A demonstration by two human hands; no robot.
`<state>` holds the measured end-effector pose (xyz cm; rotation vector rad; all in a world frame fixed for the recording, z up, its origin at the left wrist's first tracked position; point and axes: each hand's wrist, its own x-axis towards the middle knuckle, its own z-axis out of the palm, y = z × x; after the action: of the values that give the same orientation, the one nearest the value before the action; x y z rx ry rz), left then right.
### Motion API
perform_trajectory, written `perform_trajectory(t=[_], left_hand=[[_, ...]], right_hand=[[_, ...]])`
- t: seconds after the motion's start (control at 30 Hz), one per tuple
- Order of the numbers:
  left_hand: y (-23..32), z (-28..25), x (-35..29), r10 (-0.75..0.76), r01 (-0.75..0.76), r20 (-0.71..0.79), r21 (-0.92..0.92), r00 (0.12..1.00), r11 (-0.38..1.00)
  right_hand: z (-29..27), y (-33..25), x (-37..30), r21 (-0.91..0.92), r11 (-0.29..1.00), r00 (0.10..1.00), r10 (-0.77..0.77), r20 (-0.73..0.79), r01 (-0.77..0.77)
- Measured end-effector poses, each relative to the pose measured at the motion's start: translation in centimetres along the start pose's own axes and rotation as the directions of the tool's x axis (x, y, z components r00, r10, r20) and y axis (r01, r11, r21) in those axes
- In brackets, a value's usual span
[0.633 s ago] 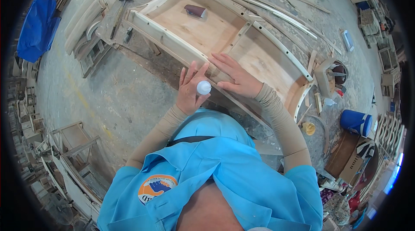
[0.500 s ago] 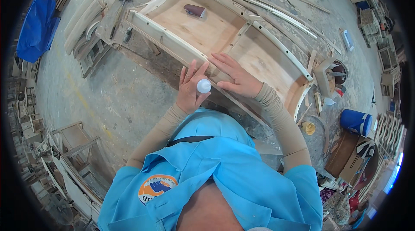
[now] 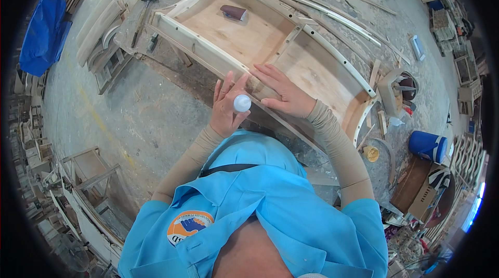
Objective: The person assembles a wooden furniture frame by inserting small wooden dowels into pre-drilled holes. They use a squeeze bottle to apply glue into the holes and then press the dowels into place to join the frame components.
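A small white bottle [image 3: 242, 103] with a round top, seen end-on, is in my left hand [image 3: 224, 113]. The thumb and curled fingers hold its side, while other fingers reach toward the near rail of a curved wooden frame [image 3: 200, 40]. My right hand [image 3: 287, 95] lies with fingers stretched over that same rail, thumb apart, nothing visible in it. Pale plywood panels line the frame, and dark holes dot its far rail. A crossbar [image 3: 287, 44] divides it in two. On the left panel rests a curled dark-red sheet [image 3: 233, 13], perhaps sandpaper.
A hammer [image 3: 141, 20] lies left of the frame, near stacked curved wood pieces [image 3: 106, 31]. Long thin strips [image 3: 332, 15] run along its far side. To the right are a bucket [image 3: 409, 86] holding tools, a yellow cup [image 3: 370, 153] and a blue jug [image 3: 428, 147].
My left hand has shifted slightly left with the bottle. The right hand stays on the rail, and the frame has not moved.
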<state>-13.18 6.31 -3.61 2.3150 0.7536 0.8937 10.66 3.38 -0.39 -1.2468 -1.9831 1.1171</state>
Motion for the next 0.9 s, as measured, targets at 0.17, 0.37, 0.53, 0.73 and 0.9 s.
perform_trajectory(t=[0.17,0.37,0.53,0.73,0.9], left_hand=[[0.2,0.2,-0.1,-0.002,0.002,0.031,-0.002,1.0,1.0],[0.2,0.3,0.6,-0.004,0.004,-0.015,-0.008,1.0,1.0],[0.2,0.0,0.3,0.02,-0.021,0.032,0.032,0.999,0.999],[0.3,-0.5,-0.7,0.016,-0.018,0.057,0.044,0.998,0.999],[0.4,-0.7,-1.1,0.003,-0.005,0.053,0.037,0.999,0.999]], right_hand=[[0.0,0.1,0.0,-0.015,1.0,1.0,-0.001,0.005,0.001],[0.0,0.1,0.0,-0.028,1.0,1.0,0.006,0.014,-0.005],[0.1,0.1,-0.1,-0.027,1.0,1.0,0.004,0.005,-0.004],[-0.1,-0.2,0.1,-0.031,0.999,1.0,-0.007,0.008,0.007],[-0.1,-0.3,-0.1,-0.026,0.999,0.999,0.032,0.02,-0.032]])
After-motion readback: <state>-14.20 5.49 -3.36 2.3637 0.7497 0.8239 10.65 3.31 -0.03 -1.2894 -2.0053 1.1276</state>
